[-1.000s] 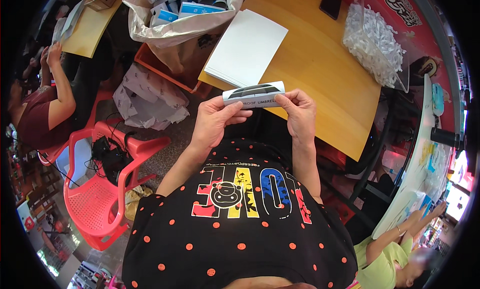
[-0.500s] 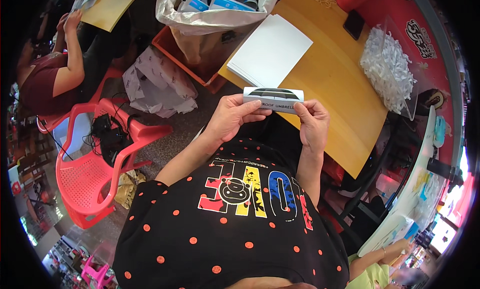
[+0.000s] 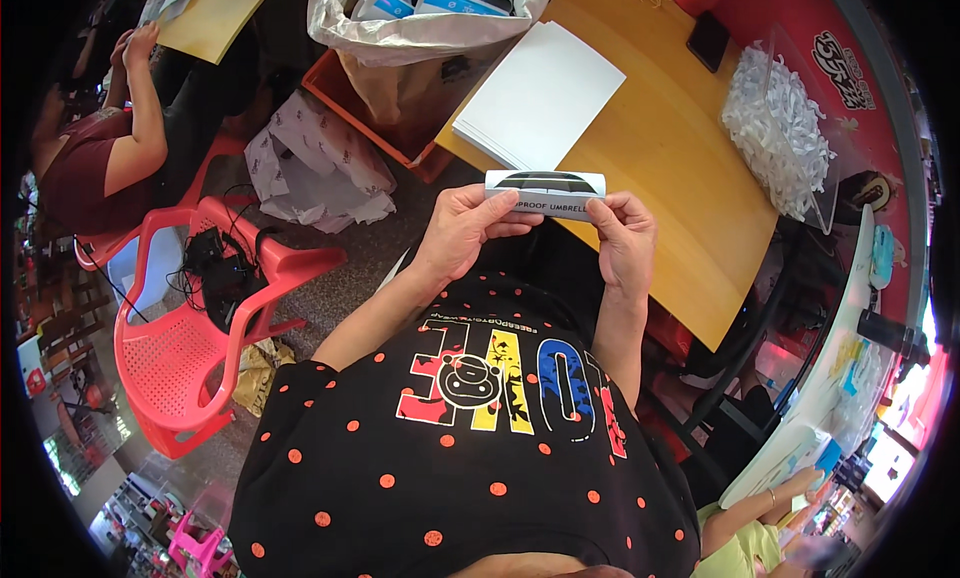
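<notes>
A small white card (image 3: 546, 192) with a dark curved print and a line of lettering is held level in front of my chest. My left hand (image 3: 465, 230) pinches its left end and my right hand (image 3: 625, 240) pinches its right end. Just beyond the card, a stack of white sheets (image 3: 540, 95) lies on the near corner of a wooden table (image 3: 680, 178).
A clear box of shredded white paper (image 3: 780, 128) and a dark phone (image 3: 708, 40) sit further back on the table. An orange crate (image 3: 370, 128) with a bag of boxes stands left of it. A red plastic chair (image 3: 200, 328) is at my left, another person (image 3: 110, 128) beyond.
The card and both hands have shifted slightly right and up in the view as my head moved. The grip on the card is the same.
</notes>
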The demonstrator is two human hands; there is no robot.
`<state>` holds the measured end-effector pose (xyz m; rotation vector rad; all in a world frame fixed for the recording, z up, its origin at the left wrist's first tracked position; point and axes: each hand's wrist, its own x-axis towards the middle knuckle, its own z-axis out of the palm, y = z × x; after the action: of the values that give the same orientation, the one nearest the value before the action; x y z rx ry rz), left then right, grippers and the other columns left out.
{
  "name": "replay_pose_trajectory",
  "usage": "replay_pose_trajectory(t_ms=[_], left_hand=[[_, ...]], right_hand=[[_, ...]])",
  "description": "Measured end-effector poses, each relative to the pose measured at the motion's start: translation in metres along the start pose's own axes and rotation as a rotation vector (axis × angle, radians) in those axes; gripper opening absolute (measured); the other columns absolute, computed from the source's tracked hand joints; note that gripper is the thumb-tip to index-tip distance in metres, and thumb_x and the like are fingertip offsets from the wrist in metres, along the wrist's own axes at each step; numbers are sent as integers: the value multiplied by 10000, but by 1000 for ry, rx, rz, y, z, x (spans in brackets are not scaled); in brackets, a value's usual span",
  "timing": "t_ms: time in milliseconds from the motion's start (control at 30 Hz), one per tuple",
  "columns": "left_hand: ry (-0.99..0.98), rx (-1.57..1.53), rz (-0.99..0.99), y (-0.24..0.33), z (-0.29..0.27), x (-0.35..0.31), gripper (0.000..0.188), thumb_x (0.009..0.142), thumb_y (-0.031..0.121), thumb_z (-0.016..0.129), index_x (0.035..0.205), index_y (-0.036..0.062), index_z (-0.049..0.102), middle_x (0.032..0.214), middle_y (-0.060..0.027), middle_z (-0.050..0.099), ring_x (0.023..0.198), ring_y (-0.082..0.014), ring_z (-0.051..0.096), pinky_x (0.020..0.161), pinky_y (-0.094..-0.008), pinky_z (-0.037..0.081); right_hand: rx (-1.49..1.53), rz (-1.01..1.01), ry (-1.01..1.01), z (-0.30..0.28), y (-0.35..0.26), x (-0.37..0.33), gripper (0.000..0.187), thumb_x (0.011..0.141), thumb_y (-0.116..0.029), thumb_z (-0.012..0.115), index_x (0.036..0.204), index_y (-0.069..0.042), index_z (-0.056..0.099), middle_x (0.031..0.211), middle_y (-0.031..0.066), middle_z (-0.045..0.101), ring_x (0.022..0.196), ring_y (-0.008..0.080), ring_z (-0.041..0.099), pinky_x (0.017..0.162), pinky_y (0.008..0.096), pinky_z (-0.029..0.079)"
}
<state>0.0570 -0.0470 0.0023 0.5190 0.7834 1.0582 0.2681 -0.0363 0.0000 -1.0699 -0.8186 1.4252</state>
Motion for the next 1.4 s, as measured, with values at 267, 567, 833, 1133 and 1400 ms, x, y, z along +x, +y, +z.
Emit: replay_pose_trajectory(t_ms=[267,567,833,1133,1400], left_hand=[[1,80,118,-4,0,2,237,949,108,526,1082,-64,618,998,-170,667,893,-230,678,779,-296,573],[11,67,134,-7,1,2,227,942,90,534,1088,-65,615,1003,-171,665,892,-236,678,785,-303,576],[42,336,305,-3,0,2,231,939,51,525,1115,-81,596,1007,-162,663,908,-238,673,790,-305,567],[-49,887,584,13,16,-3,210,911,-4,549,1092,-87,615,959,-132,678,891,-206,669,794,-298,559],[-10,791,610,13,43,2,208,901,-1,569,1085,-87,614,943,-130,681,869,-188,670,773,-298,560]], right_hand=[[-186,-57,5,8,-4,3,77,812,-28,703,819,18,642,761,36,657,669,58,584,645,183,459],[-133,-52,-38,2,-2,7,89,820,-45,702,816,21,642,760,42,657,670,58,582,655,188,459],[-975,-525,37,19,-27,-6,174,749,-14,724,899,-24,636,879,47,624,788,157,608,662,258,469],[-1118,-809,-166,2,-36,-3,220,682,66,705,837,-36,587,870,84,618,770,250,604,664,329,493],[-1146,-995,-225,-8,-50,5,204,692,59,680,838,-20,561,855,96,603,736,261,585,650,336,484]])
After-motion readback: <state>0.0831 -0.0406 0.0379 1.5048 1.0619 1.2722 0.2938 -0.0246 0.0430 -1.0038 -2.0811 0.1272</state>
